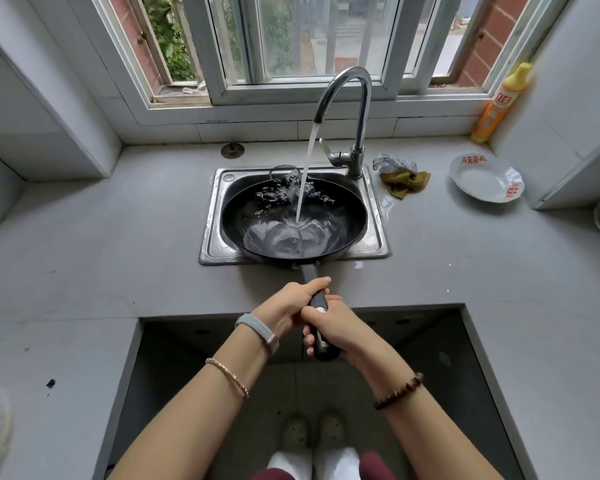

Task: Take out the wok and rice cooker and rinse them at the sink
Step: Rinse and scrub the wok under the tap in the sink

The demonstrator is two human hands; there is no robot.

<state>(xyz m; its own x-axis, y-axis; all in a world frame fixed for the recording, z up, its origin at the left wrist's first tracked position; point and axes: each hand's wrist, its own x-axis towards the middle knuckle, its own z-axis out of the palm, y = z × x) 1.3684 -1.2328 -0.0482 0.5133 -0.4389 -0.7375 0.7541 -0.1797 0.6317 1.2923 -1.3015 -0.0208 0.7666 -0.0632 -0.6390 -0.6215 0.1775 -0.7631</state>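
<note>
Snugly, fingers (318,282) around wok handle (309,273).

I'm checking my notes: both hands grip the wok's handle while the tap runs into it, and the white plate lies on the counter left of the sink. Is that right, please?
Not quite: in the head view the white plate lies right of the sink. The left hand and right hand do grip the wok handle under the running tap.
</note>
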